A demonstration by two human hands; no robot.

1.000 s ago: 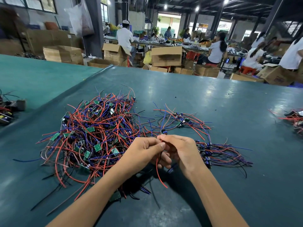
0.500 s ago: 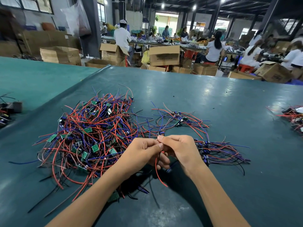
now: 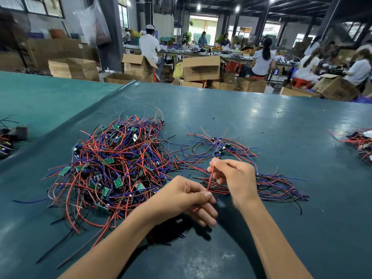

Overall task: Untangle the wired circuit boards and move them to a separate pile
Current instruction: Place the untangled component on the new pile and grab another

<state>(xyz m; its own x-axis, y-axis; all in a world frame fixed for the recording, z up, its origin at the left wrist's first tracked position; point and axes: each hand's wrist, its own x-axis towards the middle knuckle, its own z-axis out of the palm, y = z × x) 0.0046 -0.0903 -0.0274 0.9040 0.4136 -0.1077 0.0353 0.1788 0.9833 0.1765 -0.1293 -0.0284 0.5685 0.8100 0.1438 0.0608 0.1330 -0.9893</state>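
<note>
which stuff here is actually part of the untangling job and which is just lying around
In the job:
- tangled pile of wired boards
- red wire, pinched by left hand and right hand
- smaller bundle to its right

Lying about:
- cardboard boxes beyond the table
- dark parts on the left table
- wire heap at the right edge

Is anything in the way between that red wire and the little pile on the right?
Nothing solid blocks it. The red wire is held by the left hand and right hand, and the small pile lies beyond the right hand. Stray wires from the big tangled pile trail near it and may snag.
</note>
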